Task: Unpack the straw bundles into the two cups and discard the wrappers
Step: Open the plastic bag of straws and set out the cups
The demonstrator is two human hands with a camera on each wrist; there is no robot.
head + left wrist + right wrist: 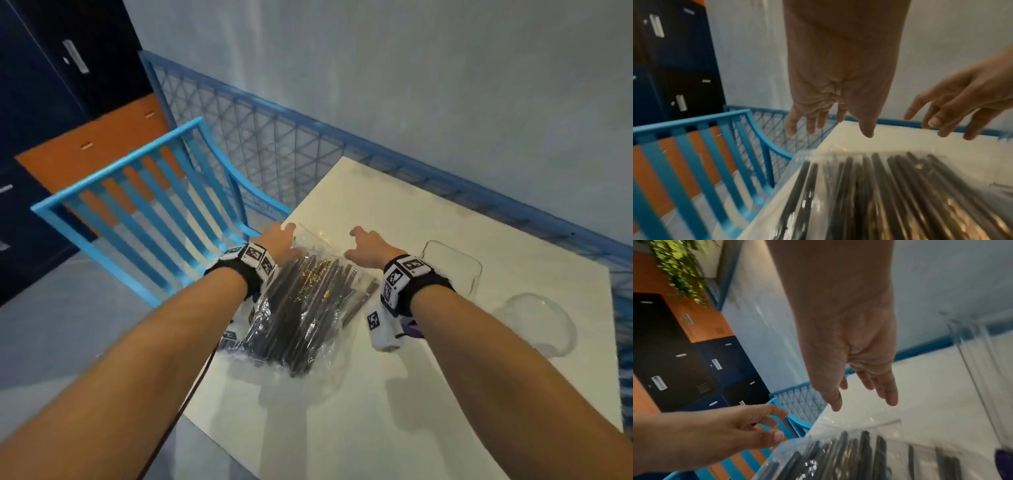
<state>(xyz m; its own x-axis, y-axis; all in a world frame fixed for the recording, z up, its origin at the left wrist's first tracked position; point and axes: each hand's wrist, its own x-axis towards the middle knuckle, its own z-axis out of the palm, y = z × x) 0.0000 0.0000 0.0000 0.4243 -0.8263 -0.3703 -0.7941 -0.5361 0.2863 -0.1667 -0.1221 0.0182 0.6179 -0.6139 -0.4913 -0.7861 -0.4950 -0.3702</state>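
A bundle of dark straws (pixel 308 301) in a clear, gold-speckled wrapper lies on the white table (pixel 376 411), on top of more wrapped straws. My left hand (pixel 286 234) hovers over the wrapper's far left corner with its fingers spread, holding nothing. To its right, my right hand (pixel 363 240) also hangs over the far end with straight fingers. The left wrist view shows the left fingers (pixel 809 125) above the bundle (pixel 879 194), apart from it. In the right wrist view the right fingers (pixel 890 394) are clear of the wrapper (pixel 849 456). Two clear cups stand to the right, one square (pixel 452 267) and one round (pixel 537 322).
A blue slatted chair (pixel 147 212) stands at the table's left edge. Along the far side of the table runs a blue mesh fence (pixel 274 144). Dark and orange lockers (pixel 68 102) stand at the far left. A cable (pixel 191 387) hangs off the table's left edge.
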